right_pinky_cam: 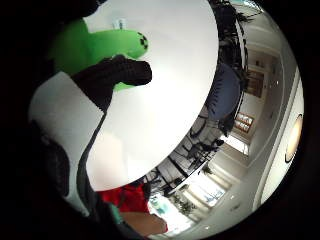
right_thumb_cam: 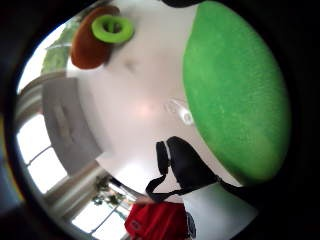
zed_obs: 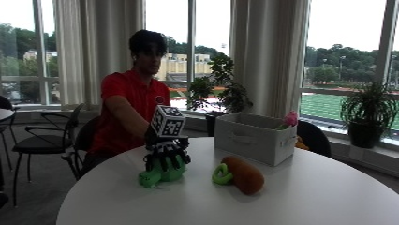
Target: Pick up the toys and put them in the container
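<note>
A green plush toy [zed_obs: 159,176] lies on the round white table [zed_obs: 312,197], and my gloved right hand [zed_obs: 166,156] sits on top of it with fingers curled down round its body. Both palm views show the green plush [right_pinky_cam: 95,47] [right_thumb_cam: 235,95] close against the palm, with a black gloved finger [right_pinky_cam: 117,75] wrapped over it. To its right on the table lie a brown plush toy [zed_obs: 244,175] and a green ring toy [zed_obs: 220,174] leaning on it. The white fabric container [zed_obs: 254,137] stands behind them, with a pink toy [zed_obs: 291,118] showing above its rim.
A potted plant [zed_obs: 219,93] stands by the window behind the container. Dark chairs [zed_obs: 47,136] stand left of the table. Bare tabletop stretches along the front and right side.
</note>
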{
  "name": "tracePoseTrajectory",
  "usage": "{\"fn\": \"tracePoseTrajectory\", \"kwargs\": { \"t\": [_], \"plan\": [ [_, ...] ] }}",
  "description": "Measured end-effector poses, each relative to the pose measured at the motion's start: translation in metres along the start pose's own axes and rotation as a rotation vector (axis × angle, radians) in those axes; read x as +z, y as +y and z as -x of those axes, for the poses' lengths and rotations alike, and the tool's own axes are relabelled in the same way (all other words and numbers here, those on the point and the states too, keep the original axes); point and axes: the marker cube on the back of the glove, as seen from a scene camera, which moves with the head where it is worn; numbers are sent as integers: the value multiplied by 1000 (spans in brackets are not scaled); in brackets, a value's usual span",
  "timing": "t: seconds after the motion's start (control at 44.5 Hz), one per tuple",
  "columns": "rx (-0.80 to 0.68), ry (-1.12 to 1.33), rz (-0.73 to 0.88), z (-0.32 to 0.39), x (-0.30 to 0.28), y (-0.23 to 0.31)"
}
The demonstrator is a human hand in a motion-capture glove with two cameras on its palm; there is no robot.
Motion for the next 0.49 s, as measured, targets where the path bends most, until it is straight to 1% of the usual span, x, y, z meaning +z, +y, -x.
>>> {"fn": "tracePoseTrajectory", "kwargs": {
  "t": [0.225,0.382,0.494],
  "plan": [
    [15,93,48,7,9,1],
    [8,135,59,8,10,-1],
    [28,159,62,8,10,-3]
  ]
}}
